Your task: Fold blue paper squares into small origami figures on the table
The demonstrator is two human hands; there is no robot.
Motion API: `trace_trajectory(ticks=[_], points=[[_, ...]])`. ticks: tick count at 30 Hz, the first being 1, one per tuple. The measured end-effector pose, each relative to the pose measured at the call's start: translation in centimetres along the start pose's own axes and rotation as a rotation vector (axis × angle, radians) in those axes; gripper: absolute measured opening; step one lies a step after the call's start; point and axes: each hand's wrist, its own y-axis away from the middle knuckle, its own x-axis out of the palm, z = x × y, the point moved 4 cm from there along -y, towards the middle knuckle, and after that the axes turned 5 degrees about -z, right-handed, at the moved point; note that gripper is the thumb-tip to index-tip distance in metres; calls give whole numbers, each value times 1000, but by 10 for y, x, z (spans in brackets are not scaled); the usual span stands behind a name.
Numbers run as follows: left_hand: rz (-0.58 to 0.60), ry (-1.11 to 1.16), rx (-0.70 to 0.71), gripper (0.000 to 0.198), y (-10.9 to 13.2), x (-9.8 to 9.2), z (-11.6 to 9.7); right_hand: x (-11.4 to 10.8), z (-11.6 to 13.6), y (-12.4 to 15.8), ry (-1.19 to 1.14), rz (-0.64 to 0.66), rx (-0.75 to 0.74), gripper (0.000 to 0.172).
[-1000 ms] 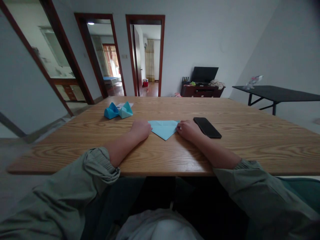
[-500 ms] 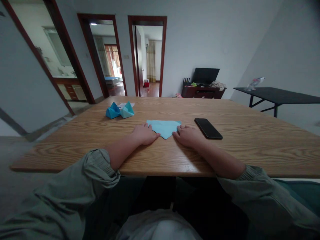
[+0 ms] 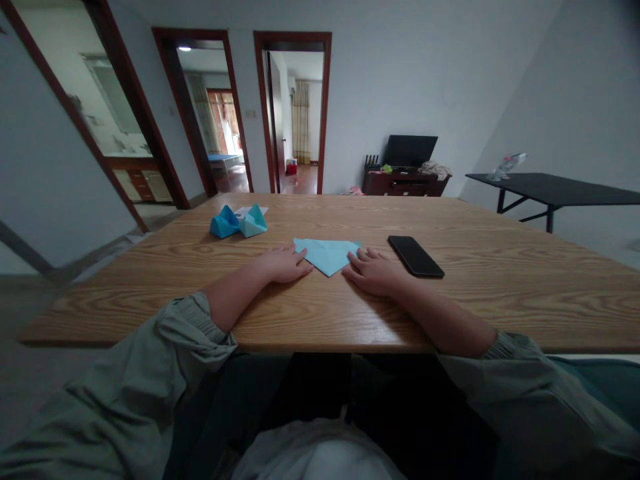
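Note:
A folded sheet of light blue paper lies flat on the wooden table, its point toward me and its long edge away. My left hand rests at the paper's left side, fingers stretched out and touching its edge. On the right side, my right hand lies with fingers spread, the fingertips on the paper's slanted edge. Neither hand grips anything. Two folded paper boats, one darker blue and one pale blue, stand beyond my left hand.
A black phone lies on the table just right of my right hand. Behind the paper boats is a small printed card. Farther off stand a television on a cabinet and a black folding table with a clear plastic bottle.
My left hand has slid slightly left and away from the paper's near point. The fingers of my right hand have spread a little. The paper stays almost in place.

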Motion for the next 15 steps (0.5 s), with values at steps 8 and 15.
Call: trace_trajectory(ticks=[8,15], points=[[-7,-33,-5,81,1,2,-6,-2,6,-2,-87,52,-19,93],[-41,-12,130,76,3,-1,-12,-6,3,-6,-64,22,79,102]])
